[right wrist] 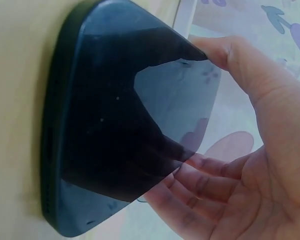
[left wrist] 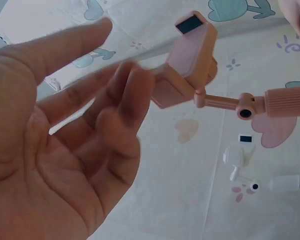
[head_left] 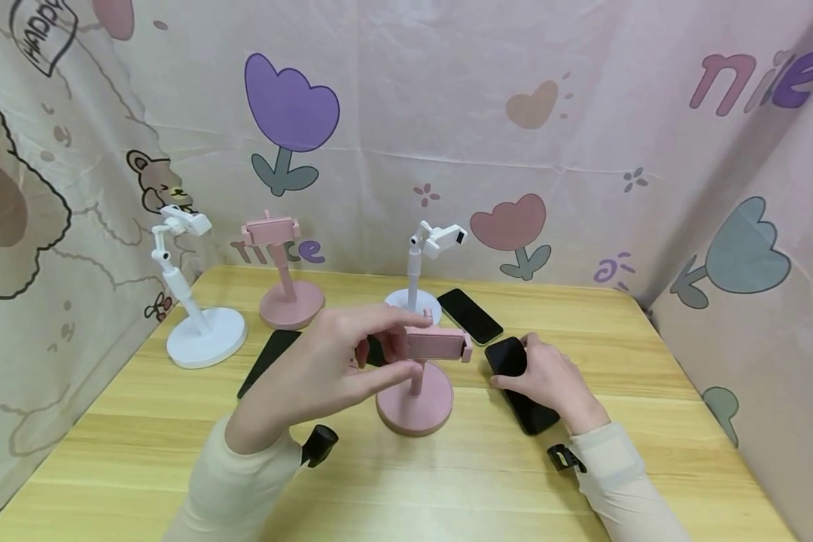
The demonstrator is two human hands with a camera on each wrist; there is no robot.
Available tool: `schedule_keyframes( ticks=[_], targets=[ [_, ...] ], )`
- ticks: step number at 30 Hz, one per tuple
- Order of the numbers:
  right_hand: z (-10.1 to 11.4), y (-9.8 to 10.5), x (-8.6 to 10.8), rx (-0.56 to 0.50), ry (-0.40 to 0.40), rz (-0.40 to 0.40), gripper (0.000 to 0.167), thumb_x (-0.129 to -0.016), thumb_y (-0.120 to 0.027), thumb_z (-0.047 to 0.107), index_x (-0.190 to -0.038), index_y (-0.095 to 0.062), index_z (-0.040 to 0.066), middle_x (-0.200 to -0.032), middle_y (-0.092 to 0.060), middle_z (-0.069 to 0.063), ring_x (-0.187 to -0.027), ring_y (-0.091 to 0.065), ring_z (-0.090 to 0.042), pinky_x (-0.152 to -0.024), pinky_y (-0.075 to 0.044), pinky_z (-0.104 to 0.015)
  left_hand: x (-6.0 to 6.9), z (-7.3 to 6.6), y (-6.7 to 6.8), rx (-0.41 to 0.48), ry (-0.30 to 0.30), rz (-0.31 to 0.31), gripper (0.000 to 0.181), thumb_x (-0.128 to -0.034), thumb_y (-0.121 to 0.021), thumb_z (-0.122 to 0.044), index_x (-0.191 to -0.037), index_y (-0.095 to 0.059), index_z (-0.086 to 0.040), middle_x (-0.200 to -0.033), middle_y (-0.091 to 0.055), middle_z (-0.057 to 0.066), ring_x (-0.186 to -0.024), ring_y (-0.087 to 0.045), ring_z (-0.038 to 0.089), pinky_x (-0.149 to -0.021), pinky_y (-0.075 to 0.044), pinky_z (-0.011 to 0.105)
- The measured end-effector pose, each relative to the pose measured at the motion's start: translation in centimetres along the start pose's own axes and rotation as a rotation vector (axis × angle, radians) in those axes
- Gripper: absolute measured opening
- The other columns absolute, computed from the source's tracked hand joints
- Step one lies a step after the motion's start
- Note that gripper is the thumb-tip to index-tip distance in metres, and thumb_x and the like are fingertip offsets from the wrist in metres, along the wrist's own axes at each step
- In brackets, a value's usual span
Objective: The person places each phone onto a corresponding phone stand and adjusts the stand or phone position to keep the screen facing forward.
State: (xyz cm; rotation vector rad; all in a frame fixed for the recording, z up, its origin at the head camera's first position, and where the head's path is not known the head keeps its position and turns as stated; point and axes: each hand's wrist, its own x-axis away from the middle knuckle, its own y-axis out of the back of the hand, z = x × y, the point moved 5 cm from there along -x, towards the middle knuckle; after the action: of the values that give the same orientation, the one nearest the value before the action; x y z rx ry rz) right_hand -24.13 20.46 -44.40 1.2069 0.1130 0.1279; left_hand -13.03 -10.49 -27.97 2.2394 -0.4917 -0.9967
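Note:
A pink phone stand (head_left: 439, 344) with a round base stands in front of the middle of the table. Beside the left end of its clamp is my left hand (head_left: 342, 361), thumb and fingers apart. In the left wrist view, the hand's fingers (left wrist: 137, 95) are loosely bent near the clamp (left wrist: 192, 55); whether a fingertip touches it I cannot tell. My right hand (head_left: 549, 376) grips a black smartphone (head_left: 534, 414) by its long edges, thumb on one side and fingers on the other. The right wrist view shows that phone's dark, glossy screen (right wrist: 105, 115) up close.
Behind stand a white phone stand (head_left: 206, 339) at the left, another pink stand (head_left: 291, 305), and a white stand (head_left: 415, 275). One phone (head_left: 470, 316) lies at the back. A dark phone (head_left: 271, 357) and another dark object (head_left: 376, 351) are partly hidden by the left hand.

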Motion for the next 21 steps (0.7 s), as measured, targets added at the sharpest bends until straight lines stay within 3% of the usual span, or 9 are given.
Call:
schedule_keyframes(
  ticks=[3, 7, 11, 17, 21],
  targets=[
    [0.0, 0.1, 0.1, -0.012, -0.006, -0.004, 0.09, -0.078, -0.091, 0.057, -0.132, -0.055, -0.007, -0.099, -0.073, -0.02, -0.082, -0.068, -0.029, -0.065, -0.055, -0.046, -0.1, 0.4, 0.3, -0.038, 0.059, -0.057, 0.043, -0.0895, -0.089, -0.017, -0.131, -0.075, -0.018, -0.094, -0.067, -0.007, -0.081, -0.059, 0.005, -0.062, -0.05, 0.021],
    [0.1, 0.2, 0.1, -0.031, -0.004, -0.012, 0.091, -0.079, -0.09, 0.056, -0.134, -0.053, -0.007, -0.1, -0.072, -0.021, -0.083, -0.068, -0.029, -0.068, -0.056, -0.046, -0.1, 1.1, 0.4, -0.046, 0.145, -0.07, 0.043, -0.0888, -0.09, -0.022, -0.13, -0.076, -0.021, -0.101, -0.066, -0.004, -0.086, -0.06, 0.007, -0.064, -0.052, 0.022],
    [0.1, 0.4, -0.1, -0.056, 0.005, -0.028, 0.093, -0.079, -0.091, 0.055, -0.134, -0.051, -0.007, -0.098, -0.072, -0.021, -0.083, -0.067, -0.029, -0.071, -0.057, -0.046, -0.2, 1.8, 0.0, -0.015, 0.172, -0.01, 0.047, -0.0891, -0.09, -0.022, -0.133, -0.073, -0.019, -0.106, -0.07, -0.005, -0.086, -0.065, 0.007, -0.065, -0.056, 0.024],
    [-0.1, 0.8, -0.1, -0.074, 0.007, -0.084, 0.091, -0.08, -0.091, 0.053, -0.134, -0.051, -0.008, -0.103, -0.073, -0.026, -0.086, -0.069, -0.032, -0.078, -0.059, -0.051, -0.7, 2.5, -1.0, 0.063, 0.167, 0.109, 0.04, -0.0931, -0.086, -0.015, -0.131, -0.074, -0.012, -0.097, -0.075, -0.004, -0.082, -0.066, 0.006, -0.07, -0.059, 0.024],
    [0.1, 1.2, -0.2, -0.091, 0.022, -0.126, 0.09, -0.081, -0.09, 0.051, -0.136, -0.052, -0.009, -0.111, -0.073, -0.03, -0.091, -0.071, -0.036, -0.081, -0.06, -0.054, -0.8, 2.8, -1.0, 0.083, 0.199, 0.123, 0.033, -0.0927, -0.085, -0.013, -0.125, -0.077, -0.012, -0.094, -0.075, -0.005, -0.081, -0.066, 0.008, -0.07, -0.059, 0.023]
  ],
)
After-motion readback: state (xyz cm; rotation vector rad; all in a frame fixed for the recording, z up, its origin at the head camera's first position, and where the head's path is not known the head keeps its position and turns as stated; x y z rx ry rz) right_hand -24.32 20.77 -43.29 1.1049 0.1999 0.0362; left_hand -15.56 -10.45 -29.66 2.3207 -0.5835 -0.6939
